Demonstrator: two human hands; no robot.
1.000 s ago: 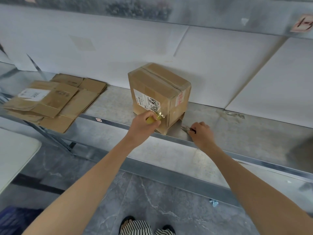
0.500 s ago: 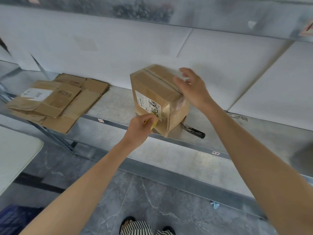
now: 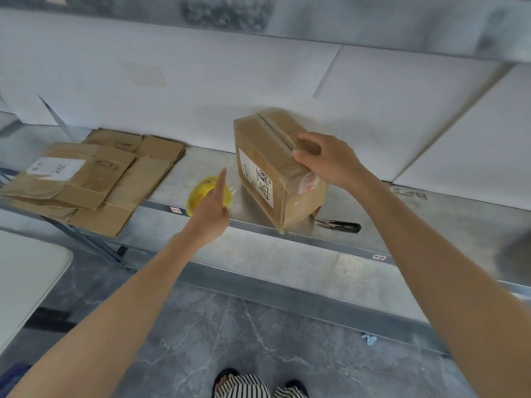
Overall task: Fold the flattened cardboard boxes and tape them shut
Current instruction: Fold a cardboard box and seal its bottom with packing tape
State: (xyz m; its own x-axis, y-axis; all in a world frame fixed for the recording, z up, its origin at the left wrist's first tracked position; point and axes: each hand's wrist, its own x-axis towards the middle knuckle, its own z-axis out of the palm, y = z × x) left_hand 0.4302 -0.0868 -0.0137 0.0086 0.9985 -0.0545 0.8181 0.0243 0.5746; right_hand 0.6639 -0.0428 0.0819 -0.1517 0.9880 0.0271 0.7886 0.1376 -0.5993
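Observation:
A folded, taped cardboard box (image 3: pixel 267 156) with a white label stands tilted on the metal shelf (image 3: pixel 416 214), its near corner reaching the shelf's front edge. My right hand (image 3: pixel 330 162) grips the box's top near edge, thumb on the left and fingers over the top. My left hand (image 3: pixel 211 208) is left of the box, index finger pointing up, on a yellow tape roll (image 3: pixel 196 198) low over the shelf. The hand hides the roll's middle. A stack of flattened cardboard boxes (image 3: pixel 86 182) lies at the shelf's left end.
Black thread snips (image 3: pixel 339 225) lie on the shelf just right of the box's near corner. A white wall panel (image 3: pixel 373 96) backs the shelf, and another shelf (image 3: pixel 373 21) runs overhead. A white table corner (image 3: pixel 26 271) is at lower left, over grey floor.
My left hand has carried the tape roll leftward, away from the box's label face. My right hand left the snips on the shelf, went to the box top and now grips it.

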